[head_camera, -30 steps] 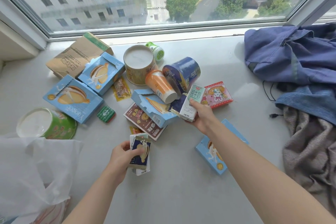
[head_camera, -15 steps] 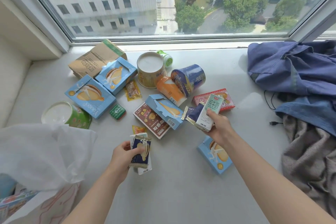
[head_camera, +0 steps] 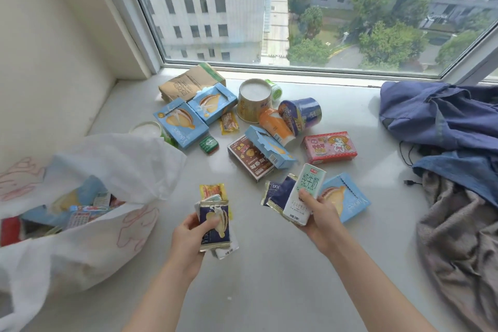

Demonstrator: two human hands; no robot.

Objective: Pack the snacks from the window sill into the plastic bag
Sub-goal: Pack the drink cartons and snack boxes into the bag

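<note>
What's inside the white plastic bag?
The plastic bag shows a blue box, a red packet and small printed wrappers at its mouth. Anything deeper is hidden by its white film.

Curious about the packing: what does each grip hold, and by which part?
The left-hand grip pinches a stack of snack packets by the lower left edge. The right-hand grip holds a milk carton and dark packets by their lower ends.

The white and green rectangular milk carton (head_camera: 301, 197), gripped in the right hand (head_camera: 320, 213), reads "纯牛奶" with "PURE MILK" beneath. The dark blue foil sachet (head_camera: 277, 191) just left of it begins "Yuo". Other print is too small to read.
</note>
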